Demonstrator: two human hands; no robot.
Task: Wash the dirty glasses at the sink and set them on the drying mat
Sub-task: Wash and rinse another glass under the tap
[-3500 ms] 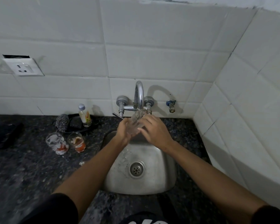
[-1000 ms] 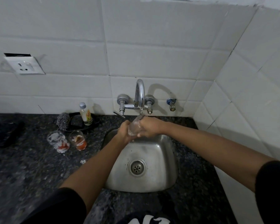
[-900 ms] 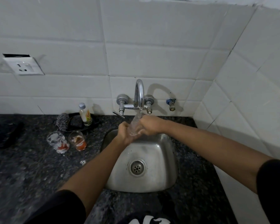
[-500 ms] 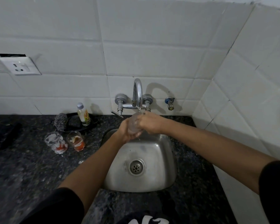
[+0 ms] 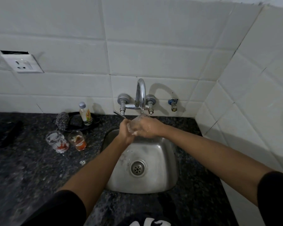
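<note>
A clear glass [image 5: 136, 121] is held tilted right under the spout of the chrome tap [image 5: 141, 93], above the back of the steel sink [image 5: 162, 176]. My left hand [image 5: 125, 132] grips the glass from below and the left. My right hand [image 5: 146, 128] wraps over it from the right, wet and with foam at the fingers. Most of the glass is hidden between the hands. Two dirty glasses stand on the dark counter to the left: a soapy one [image 5: 57, 141] and one with orange residue [image 5: 77, 140].
Behind the dirty glasses a steel scrubber [image 5: 62, 119] and a small soap bottle [image 5: 85, 114] sit on a black dish. A wall socket [image 5: 22, 63] is at the upper left. White tiled walls close in the back and right. A dark object [image 5: 2, 128] lies at far left.
My right hand has turned from on top of the glass to gripping it from the right side, forearm swung out to the right. The glass stays under the tap. The view shifted slightly.
</note>
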